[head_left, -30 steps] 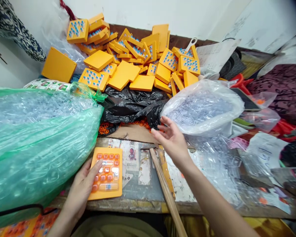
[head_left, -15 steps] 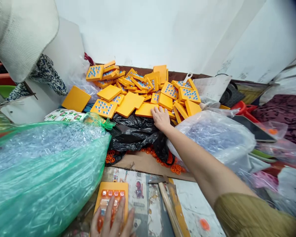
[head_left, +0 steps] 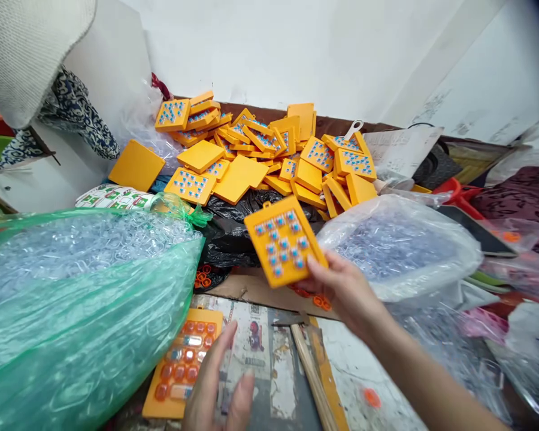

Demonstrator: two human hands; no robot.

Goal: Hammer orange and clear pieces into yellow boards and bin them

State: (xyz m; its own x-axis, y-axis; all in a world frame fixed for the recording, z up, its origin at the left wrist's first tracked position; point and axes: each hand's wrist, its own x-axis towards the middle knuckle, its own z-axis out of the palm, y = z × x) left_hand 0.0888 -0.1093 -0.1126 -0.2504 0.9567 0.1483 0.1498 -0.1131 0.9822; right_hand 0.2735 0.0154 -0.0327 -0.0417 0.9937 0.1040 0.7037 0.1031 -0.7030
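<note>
So the counter (head_left: 261,389) here is basically ringed with bags. Big green bag (head_left: 130,317) on the left, see-through and gaping, loaded with clear plastic bits (head_left: 94,245). On the right there's a white bag (head_left: 413,290), also wide open, with similar see-through pieces heaped inside. A crumpled black bag (head_left: 227,233) sits between the two, some orange rings (head_left: 202,278) showing at its lower left edge, a few more over by the cardboard (head_left: 238,287) strip. Behind all that is a messy pile of yellow panels (head_left: 238,179), some blue-studded side up, some plain. The right hand (head_left: 350,293) has one blue-studded panel (head_left: 281,239) pinched at its lower right corner, held tilted in the air in front of the black bag. Half a second ago that same hand was down on the front of the pile with nothing lifted. The left hand (head_left: 218,383) is open, thumb and fingers apart, at the right edge of the orange-button panel (head_left: 179,365) lying on the counter; can't tell if they touch. Earlier its fingers were spread right over those buttons, so way more of them show now. The hammer (head_left: 312,371) hasn't budged.
</note>
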